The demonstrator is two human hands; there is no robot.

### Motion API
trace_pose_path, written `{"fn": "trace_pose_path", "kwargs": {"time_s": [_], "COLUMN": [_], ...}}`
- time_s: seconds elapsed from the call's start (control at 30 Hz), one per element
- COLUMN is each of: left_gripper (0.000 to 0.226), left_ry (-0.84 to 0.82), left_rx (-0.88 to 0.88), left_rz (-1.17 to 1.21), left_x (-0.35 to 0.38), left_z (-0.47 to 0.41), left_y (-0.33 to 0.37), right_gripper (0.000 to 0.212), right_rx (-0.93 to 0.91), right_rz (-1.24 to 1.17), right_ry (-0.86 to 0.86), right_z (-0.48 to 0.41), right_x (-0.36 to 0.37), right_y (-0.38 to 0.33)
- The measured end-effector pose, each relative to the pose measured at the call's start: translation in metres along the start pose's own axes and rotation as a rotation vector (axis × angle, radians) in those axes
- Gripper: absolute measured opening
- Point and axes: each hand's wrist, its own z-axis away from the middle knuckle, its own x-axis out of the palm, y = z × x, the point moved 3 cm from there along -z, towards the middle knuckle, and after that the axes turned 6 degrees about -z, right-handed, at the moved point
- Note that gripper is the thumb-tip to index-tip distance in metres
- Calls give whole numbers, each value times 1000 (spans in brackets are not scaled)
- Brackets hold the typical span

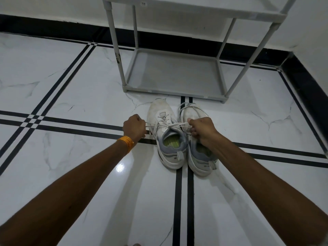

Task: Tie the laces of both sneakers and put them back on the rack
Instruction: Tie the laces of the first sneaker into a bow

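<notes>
Two white-and-grey sneakers stand side by side on the floor, toes pointing at the rack. The left sneaker (164, 132) has its white laces (166, 124) pulled taut sideways over the tongue. My left hand (134, 127), with an orange band on the wrist, is closed on one lace end to the left of that shoe. My right hand (202, 130) is closed on the other lace end and hovers over the right sneaker (198, 153), hiding its middle. Loose lace loops lie on the right sneaker's toe.
A grey shoe rack (170, 91) stands just beyond the toes, its bottom shelf bare, an upper shelf at the top edge of view. Glossy white marble floor with black stripes surrounds the shoes. A black skirting runs along the wall behind and to the right.
</notes>
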Motion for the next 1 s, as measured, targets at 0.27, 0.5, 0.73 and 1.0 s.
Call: {"fn": "trace_pose_path", "kwargs": {"time_s": [0.27, 0.5, 0.73, 1.0], "left_gripper": [26, 25, 49, 46], "left_ry": [44, 59, -531, -248], "left_rx": [91, 5, 38, 781], "left_rz": [-142, -67, 182, -423], "left_x": [0, -1, -22, 15], "left_z": [-6, -9, 10, 30], "left_y": [-2, -7, 10, 35], "right_gripper": [31, 28, 18, 23], "right_rx": [74, 106, -257, -752], "right_rz": [-158, -204, 355, 1424], "right_ry": [62, 90, 25, -201], "right_z": [0, 2, 23, 55], "right_x": [-2, 0, -10, 43], "right_y": [8, 8, -10, -19]}}
